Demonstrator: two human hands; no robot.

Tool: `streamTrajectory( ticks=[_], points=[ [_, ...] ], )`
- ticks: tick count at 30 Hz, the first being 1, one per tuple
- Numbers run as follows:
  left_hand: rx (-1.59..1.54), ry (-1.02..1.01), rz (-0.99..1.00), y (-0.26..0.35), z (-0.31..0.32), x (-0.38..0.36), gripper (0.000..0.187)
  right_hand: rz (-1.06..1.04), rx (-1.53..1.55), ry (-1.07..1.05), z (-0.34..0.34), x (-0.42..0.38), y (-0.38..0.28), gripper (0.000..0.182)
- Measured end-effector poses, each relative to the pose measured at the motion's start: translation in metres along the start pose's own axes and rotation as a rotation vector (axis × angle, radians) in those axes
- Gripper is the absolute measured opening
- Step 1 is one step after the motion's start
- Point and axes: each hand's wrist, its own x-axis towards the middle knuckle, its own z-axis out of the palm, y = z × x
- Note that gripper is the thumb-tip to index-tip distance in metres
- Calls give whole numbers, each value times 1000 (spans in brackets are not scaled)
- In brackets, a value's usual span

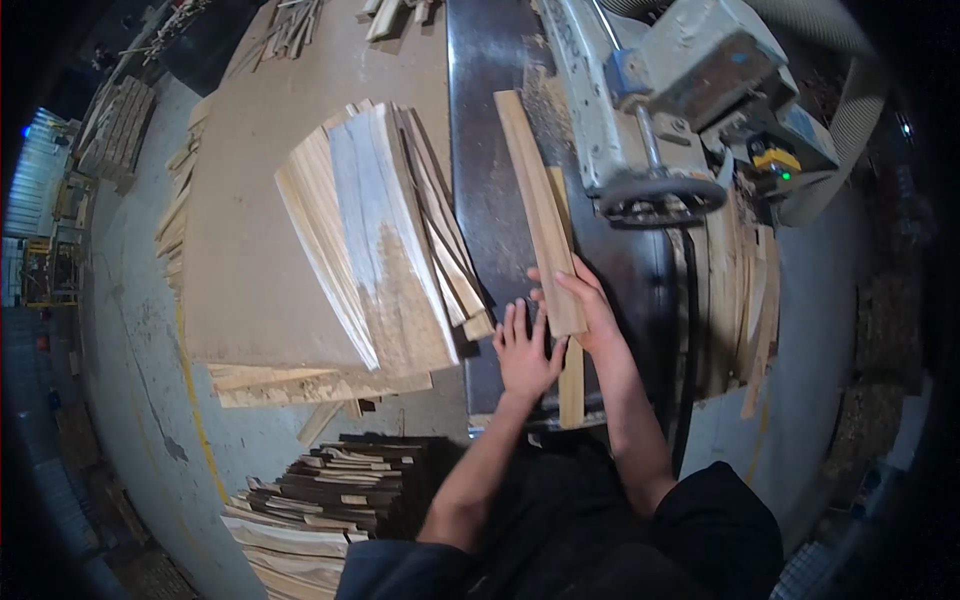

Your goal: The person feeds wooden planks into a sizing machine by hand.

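A long, narrow wooden strip [540,205] is gripped near its lower end by my right hand [590,305], with fingers wrapped round its right side and underneath. My left hand [525,350] lies with spread fingers beside the strip's lower end, over the dark machine table [500,220]. Under the held strip, a second, yellowish strip [571,390] rests on that table. Left of my hands, a stack of wooden boards [375,230] sits on a brown panel [240,250], the top board pale grey with a tan patch.
At the upper right stands a machine with a black handwheel [662,203] and a ribbed hose [840,150]. More wood strips [750,300] are stacked beyond the table's right side. A pile of boards [330,510] stands at the lower left. Thin offcuts [290,30] lie at the far end.
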Motion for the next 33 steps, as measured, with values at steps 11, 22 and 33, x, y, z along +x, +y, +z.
streamTrajectory(
  ticks=[11, 22, 33],
  points=[
    [-75, 25, -89, 57, 17, -62, 78, -154, -495, 450, -120, -191, 95, 49],
    [-410, 76, -215, 52, 6, -133, 40, -186, -282, 324, -155, -219, 149, 24],
    [-1224, 24, -617, 68, 17, -178, 36, -527, -717, 379, -158, -217, 150, 26]
  ],
)
